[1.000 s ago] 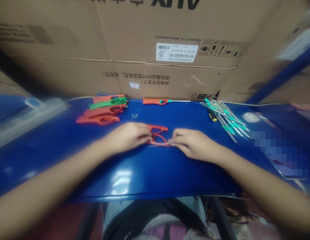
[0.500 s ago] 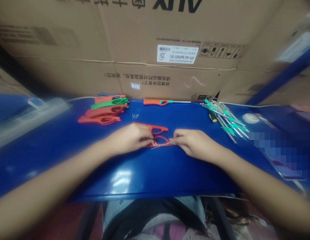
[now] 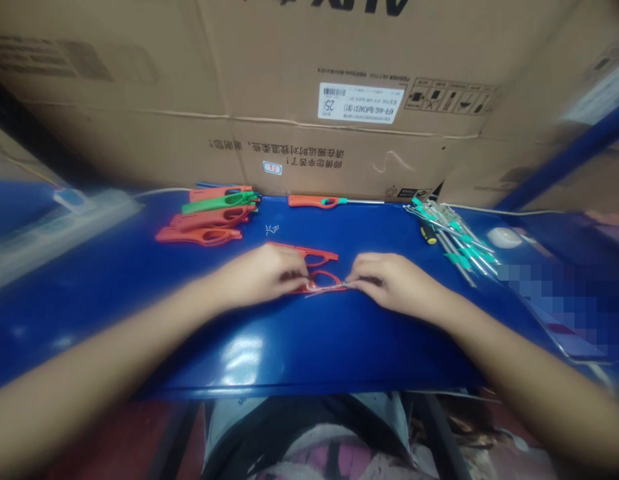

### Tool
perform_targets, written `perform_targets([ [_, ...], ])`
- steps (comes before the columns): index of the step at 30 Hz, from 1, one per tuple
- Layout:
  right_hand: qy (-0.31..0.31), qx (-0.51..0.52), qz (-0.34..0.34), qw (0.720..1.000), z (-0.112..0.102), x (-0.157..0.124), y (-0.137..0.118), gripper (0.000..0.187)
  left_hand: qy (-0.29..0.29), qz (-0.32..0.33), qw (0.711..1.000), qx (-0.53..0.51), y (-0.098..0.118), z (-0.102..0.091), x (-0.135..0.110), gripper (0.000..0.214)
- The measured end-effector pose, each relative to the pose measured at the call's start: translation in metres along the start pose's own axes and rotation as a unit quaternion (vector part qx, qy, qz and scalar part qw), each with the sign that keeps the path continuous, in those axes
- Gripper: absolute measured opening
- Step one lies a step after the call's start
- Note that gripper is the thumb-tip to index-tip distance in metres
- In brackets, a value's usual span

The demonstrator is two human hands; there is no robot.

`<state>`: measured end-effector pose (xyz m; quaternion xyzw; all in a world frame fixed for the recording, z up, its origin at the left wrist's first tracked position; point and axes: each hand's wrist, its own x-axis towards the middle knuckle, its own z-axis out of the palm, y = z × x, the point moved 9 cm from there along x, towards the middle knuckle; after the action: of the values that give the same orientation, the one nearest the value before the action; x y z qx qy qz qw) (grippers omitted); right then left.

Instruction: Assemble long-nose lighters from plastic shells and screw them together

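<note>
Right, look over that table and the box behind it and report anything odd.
The cardboard box is upside down: its print is inverted. At the right, metal rods with green pieces lie in a crossed jumble beside a black-and-yellow handle. No spill shows.

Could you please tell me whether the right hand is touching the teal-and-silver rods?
No, the right hand is at the lower orange casing, apart from the rods.

Your left hand (image 3: 274, 273) holds an orange plastic handle shell with a looped opening (image 3: 325, 273); your right hand (image 3: 389, 280) pinches a thin pale strand (image 3: 322, 290) at that shell's right end. A second orange plastic shell (image 3: 323, 254) lies just beyond. Farther back on the glossy blue table (image 3: 299, 357) lie orange and green plastic handles (image 3: 194, 235) and teal-ended silver metal rods (image 3: 454, 227).
</note>
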<state>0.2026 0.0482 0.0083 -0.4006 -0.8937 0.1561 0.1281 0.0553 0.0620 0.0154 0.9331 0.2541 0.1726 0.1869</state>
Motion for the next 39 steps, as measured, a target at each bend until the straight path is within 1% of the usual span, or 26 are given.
perform_targets([
  [6,-0.019,-0.111,-0.005,0.994,0.001,-0.002,-0.005,0.02,0.013,0.006,1.0,-0.012,0.001,0.003,0.0,0.009],
  [8,-0.022,-0.079,0.011,0.997,0.001,-0.001,-0.002,0.018,0.02,0.004,1.0,-0.012,0.001,0.004,-0.001,0.01],
  [10,-0.028,0.006,0.046,0.999,0.001,0.001,0.008,0.014,0.019,0.003,1.0,-0.012,0.001,0.005,-0.001,0.011],
  [12,-0.038,0.083,0.088,0.992,0.004,0.002,0.018,0.011,0.017,0.003,1.0,-0.015,0.001,0.005,-0.001,0.011],
  [13,-0.041,0.102,0.104,0.989,0.004,0.002,0.022,0.011,0.015,0.003,1.0,-0.017,0.002,0.006,-0.001,0.011],
  [15,-0.043,0.101,0.115,0.987,0.004,0.003,0.025,0.01,0.011,0.0,1.0,-0.024,0.002,0.006,-0.001,0.011],
  [21,-0.04,0.056,0.103,0.992,-0.001,-0.002,0.016,0.007,0.004,-0.017,0.999,-0.034,0.004,0.007,0.001,0.012],
  [26,-0.048,0.028,0.048,0.997,-0.002,-0.004,0.006,0.01,0.007,-0.015,0.999,-0.041,0.005,0.007,0.001,0.013],
  [27,-0.05,0.024,0.047,0.997,-0.002,-0.005,0.005,0.01,0.008,-0.015,0.999,-0.043,0.005,0.008,0.001,0.013],
  [32,-0.051,0.059,0.119,0.99,-0.003,-0.005,0.017,0.004,0.014,-0.019,0.998,-0.051,0.004,0.009,0.002,0.013],
  [36,-0.067,0.099,0.145,0.982,-0.001,-0.005,0.025,0.01,0.006,-0.023,0.998,-0.05,0.004,0.008,0.001,0.014],
  [39,-0.071,0.085,0.157,0.981,-0.002,-0.004,0.032,0.013,-0.009,-0.025,0.998,-0.053,0.004,0.009,0.0,0.018],
])
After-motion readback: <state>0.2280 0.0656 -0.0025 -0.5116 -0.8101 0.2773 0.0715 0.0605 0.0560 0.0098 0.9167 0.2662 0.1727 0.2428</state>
